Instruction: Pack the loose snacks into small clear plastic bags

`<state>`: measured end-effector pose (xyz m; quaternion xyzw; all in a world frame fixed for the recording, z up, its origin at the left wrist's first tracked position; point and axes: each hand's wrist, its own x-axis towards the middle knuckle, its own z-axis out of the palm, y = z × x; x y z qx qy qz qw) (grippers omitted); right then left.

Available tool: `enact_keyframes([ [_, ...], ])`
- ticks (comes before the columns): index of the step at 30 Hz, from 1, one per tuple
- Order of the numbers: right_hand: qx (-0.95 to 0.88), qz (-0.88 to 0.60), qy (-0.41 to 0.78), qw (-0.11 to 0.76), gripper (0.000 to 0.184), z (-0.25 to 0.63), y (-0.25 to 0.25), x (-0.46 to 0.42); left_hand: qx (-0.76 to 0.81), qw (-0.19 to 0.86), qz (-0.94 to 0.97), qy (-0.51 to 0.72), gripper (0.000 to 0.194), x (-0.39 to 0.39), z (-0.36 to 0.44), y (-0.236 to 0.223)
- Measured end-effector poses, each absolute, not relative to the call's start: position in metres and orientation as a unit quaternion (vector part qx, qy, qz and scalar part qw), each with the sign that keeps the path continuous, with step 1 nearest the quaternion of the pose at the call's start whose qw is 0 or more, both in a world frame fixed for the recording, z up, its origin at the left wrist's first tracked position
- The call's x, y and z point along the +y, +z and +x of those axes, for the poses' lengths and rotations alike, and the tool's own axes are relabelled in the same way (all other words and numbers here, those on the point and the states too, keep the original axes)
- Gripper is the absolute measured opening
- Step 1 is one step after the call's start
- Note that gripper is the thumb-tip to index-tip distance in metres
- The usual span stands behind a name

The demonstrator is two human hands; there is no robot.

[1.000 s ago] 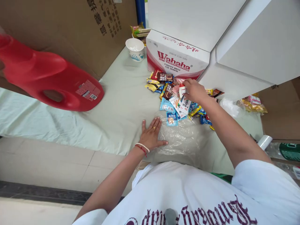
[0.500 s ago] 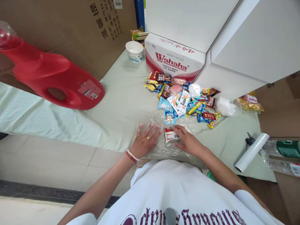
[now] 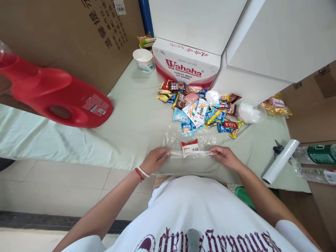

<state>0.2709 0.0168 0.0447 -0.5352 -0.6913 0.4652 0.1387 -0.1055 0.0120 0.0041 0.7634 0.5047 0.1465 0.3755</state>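
Observation:
A clear plastic sheet [image 3: 178, 138] lies on the pale green cloth in front of me, with a small red and white snack packet [image 3: 190, 147] resting on it. My left hand [image 3: 154, 159] pinches the sheet's near edge at the left, fingers closed. At the right my right hand [image 3: 226, 157] pinches the same edge, which is folded up against the packet. Just beyond the sheet is a pile of several wrapped snacks [image 3: 198, 106].
A red jug [image 3: 55, 92] lies on its side at the left. A Wahaha carton [image 3: 185, 68] and a paper cup [image 3: 143, 59] stand at the back, below white cabinets. Scissors [image 3: 277, 148], a white roll [image 3: 281, 161] and green-capped bottles [image 3: 316, 154] lie at the right.
My right hand took a packet from the pile and laid it on the plastic sheet. Both hands then moved to the sheet's near edge and closed on it, lifting it towards the packet.

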Motion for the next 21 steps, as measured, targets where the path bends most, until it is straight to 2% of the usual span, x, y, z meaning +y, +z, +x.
enact_keyframes([
  [2,-0.705,-0.56,0.426,0.09,0.035,0.273,0.05,0.045,0.569,0.323,0.748,0.111,0.034,0.03,-0.095,0.006],
  [6,-0.774,-0.598,0.203,-0.049,0.024,0.255,0.059,0.092,0.667,0.176,0.718,0.096,0.025,0.053,-0.07,0.003],
  [8,-0.807,-0.567,0.155,-0.049,0.029,0.23,0.061,0.108,0.692,0.156,0.694,0.124,0.038,0.057,-0.061,0.0],
  [12,-0.825,-0.543,0.152,-0.042,0.042,0.168,0.052,0.128,0.703,0.173,0.671,0.159,0.08,0.058,-0.052,-0.001],
  [14,-0.812,-0.562,0.149,-0.052,0.041,0.149,0.047,0.134,0.704,0.187,0.67,0.141,0.087,0.06,-0.052,0.0],
  [17,-0.818,-0.552,0.159,-0.042,0.022,0.145,0.047,0.139,0.711,0.221,0.66,0.104,0.068,0.067,-0.054,0.001],
  [21,-0.864,-0.473,0.169,0.024,0.021,0.16,0.06,0.128,0.707,0.243,0.659,0.089,0.019,0.073,-0.054,-0.001],
])
